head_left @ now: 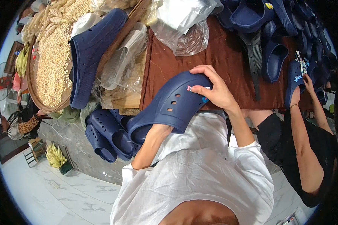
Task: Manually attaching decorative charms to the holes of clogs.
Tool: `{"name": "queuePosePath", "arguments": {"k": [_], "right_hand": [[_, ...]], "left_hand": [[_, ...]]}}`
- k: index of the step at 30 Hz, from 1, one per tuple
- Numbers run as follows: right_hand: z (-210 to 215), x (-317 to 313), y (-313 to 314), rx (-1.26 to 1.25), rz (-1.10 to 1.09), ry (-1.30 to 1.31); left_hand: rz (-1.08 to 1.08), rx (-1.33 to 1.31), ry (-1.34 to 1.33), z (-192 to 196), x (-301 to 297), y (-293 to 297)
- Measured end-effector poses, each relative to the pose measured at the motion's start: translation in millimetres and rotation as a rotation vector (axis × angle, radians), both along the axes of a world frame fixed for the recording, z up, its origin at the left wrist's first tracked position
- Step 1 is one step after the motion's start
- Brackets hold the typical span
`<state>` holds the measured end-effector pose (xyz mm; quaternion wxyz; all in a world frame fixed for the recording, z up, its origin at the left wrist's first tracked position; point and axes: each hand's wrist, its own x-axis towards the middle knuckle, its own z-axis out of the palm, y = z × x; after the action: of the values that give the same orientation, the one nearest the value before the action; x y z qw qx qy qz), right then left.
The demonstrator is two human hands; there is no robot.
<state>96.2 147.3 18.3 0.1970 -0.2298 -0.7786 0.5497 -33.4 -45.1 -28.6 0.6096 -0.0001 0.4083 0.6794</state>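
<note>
A navy clog (159, 103) with ventilation holes lies slanted across my front, its toe to the upper right. My left hand (160, 130) is pushed into the clog through its opening; its fingers are hidden inside. Over the toe, my right hand (216, 88) grips the clog, fingers bent across the top. The right thumb presses beside a small pink and white charm (191, 89) set in the holes. A bit of blue, perhaps another charm (204, 99), shows below that thumb.
Several navy clogs (109, 129) sit at left below the table edge. Another clog (95, 52) leans by a round tray of grain (52, 71). Plastic bags (187, 35) lie on the brown cloth (229, 52). More clogs fill the right, where a co-worker's hands (296, 97) hold one.
</note>
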Motion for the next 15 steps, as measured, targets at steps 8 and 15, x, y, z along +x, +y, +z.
{"name": "queuePosePath", "arguments": {"k": [8,15], "right_hand": [[-19,27,11,-0.343,-0.125,0.076],[-8,27,2,0.019,-0.161,-0.069]], "left_hand": [[-0.019,0.01,-0.006,-2,1,-2],[-0.039,0.024,-0.003,2,1,-1]]}}
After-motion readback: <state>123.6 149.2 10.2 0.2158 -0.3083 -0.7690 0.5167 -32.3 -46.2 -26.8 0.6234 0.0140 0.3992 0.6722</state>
